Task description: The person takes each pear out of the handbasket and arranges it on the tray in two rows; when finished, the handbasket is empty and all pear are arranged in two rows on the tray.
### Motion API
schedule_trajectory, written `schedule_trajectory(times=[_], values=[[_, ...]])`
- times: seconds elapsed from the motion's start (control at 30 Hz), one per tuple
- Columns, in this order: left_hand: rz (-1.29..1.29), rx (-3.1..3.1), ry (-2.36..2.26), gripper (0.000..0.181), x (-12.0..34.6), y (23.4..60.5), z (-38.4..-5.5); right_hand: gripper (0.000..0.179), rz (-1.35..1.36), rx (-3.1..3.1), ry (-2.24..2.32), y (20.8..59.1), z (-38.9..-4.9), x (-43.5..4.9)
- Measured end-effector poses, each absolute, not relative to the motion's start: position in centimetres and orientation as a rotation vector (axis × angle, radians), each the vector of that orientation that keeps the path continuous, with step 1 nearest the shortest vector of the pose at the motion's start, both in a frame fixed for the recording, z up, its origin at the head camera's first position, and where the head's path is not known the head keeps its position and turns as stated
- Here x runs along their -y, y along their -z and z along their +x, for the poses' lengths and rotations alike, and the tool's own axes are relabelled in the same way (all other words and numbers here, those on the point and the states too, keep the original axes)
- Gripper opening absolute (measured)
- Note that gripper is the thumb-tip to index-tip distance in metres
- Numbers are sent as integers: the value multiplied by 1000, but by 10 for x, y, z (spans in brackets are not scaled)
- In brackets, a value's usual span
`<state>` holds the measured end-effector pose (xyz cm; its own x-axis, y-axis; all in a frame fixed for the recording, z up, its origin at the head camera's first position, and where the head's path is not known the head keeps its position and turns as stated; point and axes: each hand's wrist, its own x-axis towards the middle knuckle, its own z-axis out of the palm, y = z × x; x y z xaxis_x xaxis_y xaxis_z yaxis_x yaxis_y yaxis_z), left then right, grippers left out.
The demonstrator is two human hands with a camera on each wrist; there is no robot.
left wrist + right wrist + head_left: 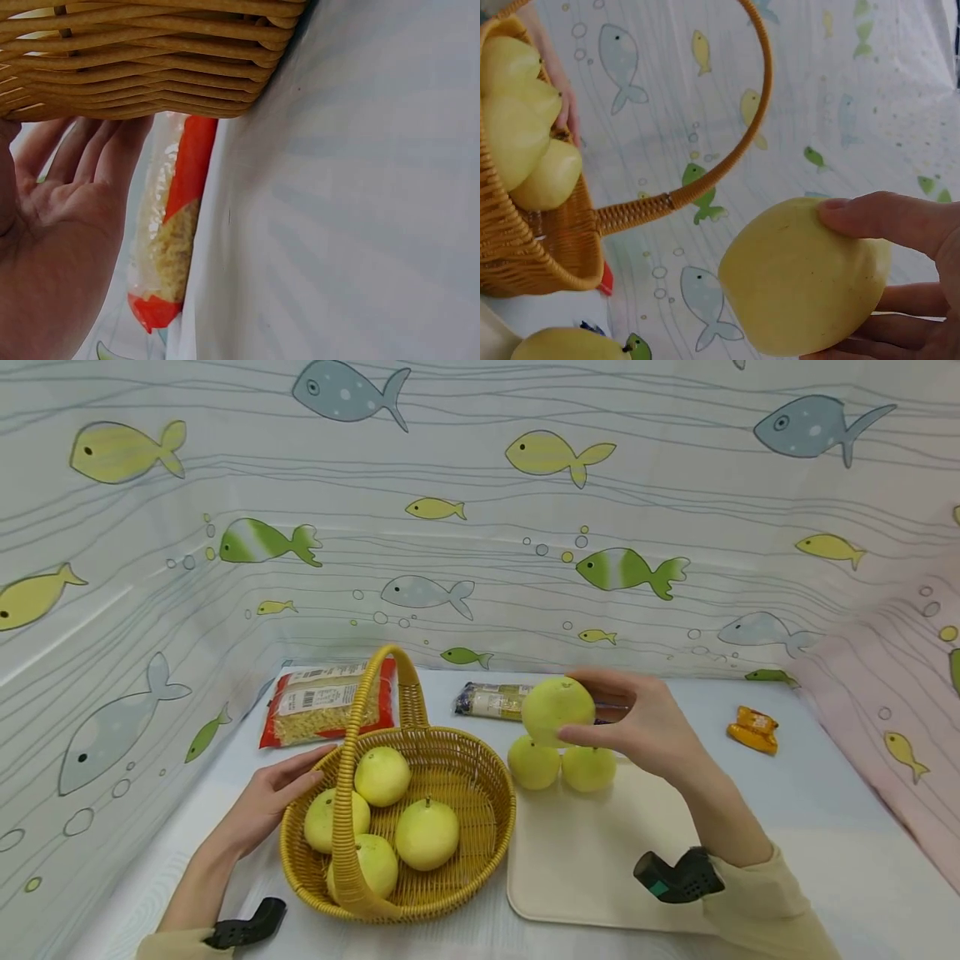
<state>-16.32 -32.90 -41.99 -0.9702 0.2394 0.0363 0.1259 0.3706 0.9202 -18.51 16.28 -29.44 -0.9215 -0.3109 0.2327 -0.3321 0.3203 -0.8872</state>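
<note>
Head view: my right grip (pixel 643 727) is spread to a pear's (pixel 553 714) width, thumb and fingers curved round it, above two more pears (pixel 588 770); left of it stands the wicker basket (pixel 483 818), my left grip (pixel 272 789) resting against its side, fingers nearly straight. I'd expect firm, moderately heavy, bruisable fruit, best cupped at its widest.

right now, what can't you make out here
Head: part of the long packet, behind the held fruit and right hand
Head: right edge of the cream tray, behind the right forearm
Head: print on the orange packet, too small
Left wrist: fingertips of the left hand, behind the basket
Right wrist: bottom-left fruit, cut by the lower edge
</note>
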Motion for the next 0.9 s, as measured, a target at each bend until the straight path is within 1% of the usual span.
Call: schedule_trajectory(times=[0.3, 0.6, 0.8, 0.9], values=[[331, -2535, -1662, 47, 327, 420, -164, 63, 483, 2597, -1554, 304, -175, -195], [336, -2531, -1662, 47, 328, 420, -163, 58, 439, 2601, -1478, 313, -163, -216], [321, -2517, -1662, 47, 328, 419, -164, 61, 322, 2616, -1487, 320, -162, -235], [319, -2518, -1666, 47, 328, 419, -164, 62, 318, 2602, -1484, 324, -163, -245]])
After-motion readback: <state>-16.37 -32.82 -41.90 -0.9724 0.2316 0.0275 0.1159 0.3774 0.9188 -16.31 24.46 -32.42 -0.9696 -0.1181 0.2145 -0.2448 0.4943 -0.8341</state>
